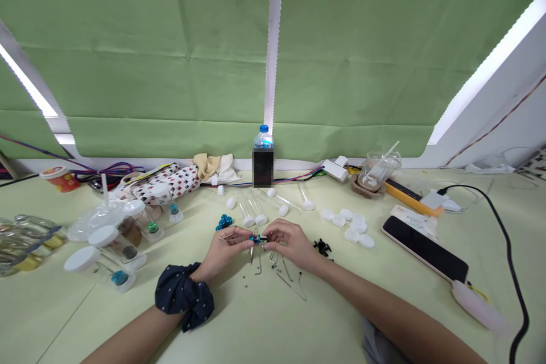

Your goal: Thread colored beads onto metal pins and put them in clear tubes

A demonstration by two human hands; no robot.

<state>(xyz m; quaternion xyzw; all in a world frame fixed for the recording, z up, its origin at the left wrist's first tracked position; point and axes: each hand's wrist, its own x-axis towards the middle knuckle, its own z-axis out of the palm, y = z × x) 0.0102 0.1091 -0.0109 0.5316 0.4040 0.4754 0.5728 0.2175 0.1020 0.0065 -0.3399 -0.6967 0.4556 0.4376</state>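
Fingertips of my left hand (225, 250) and my right hand (290, 243) pinch a small blue-and-black part (257, 239) between them, just above the table. A thin metal rod sticks out by the left fingers. Below the hands lie L-shaped hex keys (259, 266), thin bent wires (294, 286) and several tiny nuts or screws (244, 278). A cluster of shiny blue pieces (224, 222) sits beyond my left hand. Black star-shaped pieces (323, 248) lie right of my right wrist, partly behind the forearm.
Clear tubes with white caps (248, 220) lie beyond the hands; loose white caps (352, 234) are to the right. Capped clear jars (115, 244) stand at left. A phone (426, 250) and black cable (507, 244) lie right. A water bottle (264, 139) stands at the back.
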